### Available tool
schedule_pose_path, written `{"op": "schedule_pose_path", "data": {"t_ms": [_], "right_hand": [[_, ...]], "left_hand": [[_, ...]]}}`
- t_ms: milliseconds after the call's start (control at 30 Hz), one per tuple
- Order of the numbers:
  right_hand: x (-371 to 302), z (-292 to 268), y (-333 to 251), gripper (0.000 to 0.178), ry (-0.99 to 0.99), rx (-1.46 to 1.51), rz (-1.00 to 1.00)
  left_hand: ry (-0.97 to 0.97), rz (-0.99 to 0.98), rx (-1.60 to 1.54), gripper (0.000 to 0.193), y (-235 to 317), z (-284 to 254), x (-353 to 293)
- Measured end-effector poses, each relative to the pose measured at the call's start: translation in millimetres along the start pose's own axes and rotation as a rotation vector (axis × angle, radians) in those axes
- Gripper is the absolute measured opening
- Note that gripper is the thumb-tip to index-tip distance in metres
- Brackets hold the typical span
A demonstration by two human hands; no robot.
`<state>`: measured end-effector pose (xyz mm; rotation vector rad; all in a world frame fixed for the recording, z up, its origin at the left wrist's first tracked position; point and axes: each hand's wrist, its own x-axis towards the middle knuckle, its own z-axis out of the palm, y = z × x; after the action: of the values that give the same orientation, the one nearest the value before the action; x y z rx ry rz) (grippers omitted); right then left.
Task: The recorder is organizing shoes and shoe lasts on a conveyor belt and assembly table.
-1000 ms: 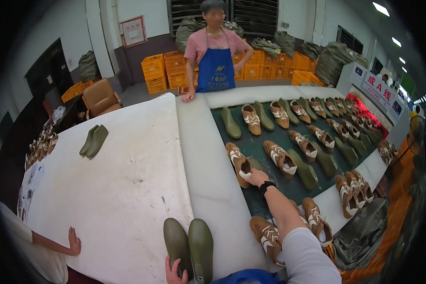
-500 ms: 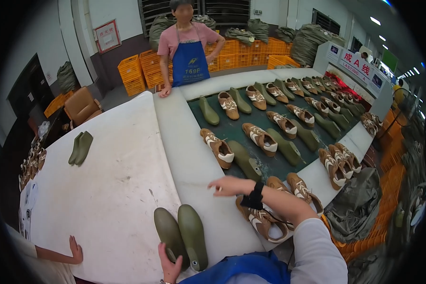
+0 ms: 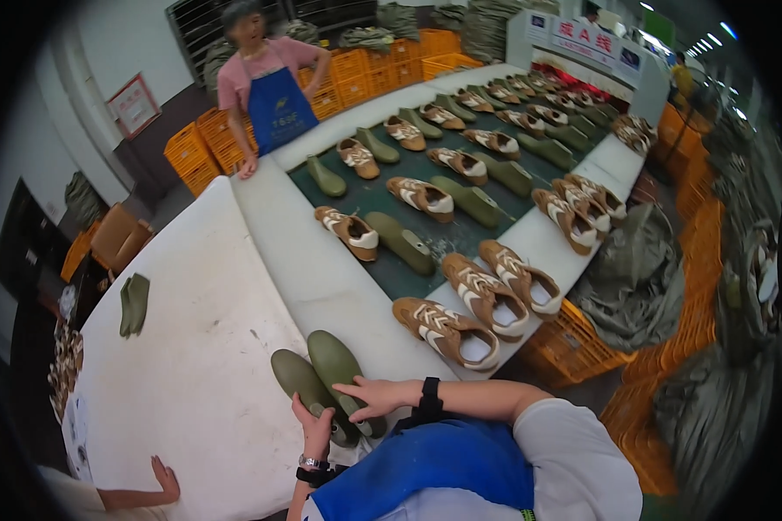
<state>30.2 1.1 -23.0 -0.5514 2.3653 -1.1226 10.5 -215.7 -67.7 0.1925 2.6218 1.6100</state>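
Observation:
A pair of dark green shoe lasts lies side by side on the white tabletop [image 3: 217,347] in front of me, toes pointing away. My left hand [image 3: 314,425] holds the heel end of the left shoe last [image 3: 294,372], thumb and fingers at its side. On the heel part of the right shoe last [image 3: 328,349], my right hand [image 3: 375,396] rests with its fingers spread. Nearest to my right arm, several brown sneakers with white stripes [image 3: 447,328] stand on the pale border. A second pair of green lasts [image 3: 134,304] lies at the far left.
A green conveyor belt [image 3: 365,252] carries rows of brown sneakers and green lasts into the distance. Across the table stands a person in a blue apron [image 3: 278,108]. Another person's hand [image 3: 165,480] rests at the lower left. Orange crates [image 3: 565,343] and grey sacks [image 3: 630,278] fill the right.
My right hand has come back from above the pale border onto the right shoe last. The left hand stays at the left last. My view has shifted and tilted.

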Motion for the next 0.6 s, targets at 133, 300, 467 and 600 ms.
{"op": "schedule_pose_path", "data": {"t_ms": [133,300,467,600], "right_hand": [[-5.3,-2.1,15.1,0.084,0.294,-0.08,0.147],[-15.9,-26.7,24.8,0.072,0.518,-0.091,0.195],[-36.2,-40.1,25.7,0.068,0.531,-0.167,0.32],[-32.8,-37.6,29.1,0.068,0.541,-0.266,0.388]], "left_hand": [[-0.153,-0.247,-0.391,0.086,43.6,31.0,5.6],[-0.267,-0.017,-0.141,0.096,34.2,63.1,24.6],[-0.427,0.138,0.047,0.1,34.2,64.4,35.9],[-0.498,0.126,0.015,0.101,58.4,57.4,30.8]]}}
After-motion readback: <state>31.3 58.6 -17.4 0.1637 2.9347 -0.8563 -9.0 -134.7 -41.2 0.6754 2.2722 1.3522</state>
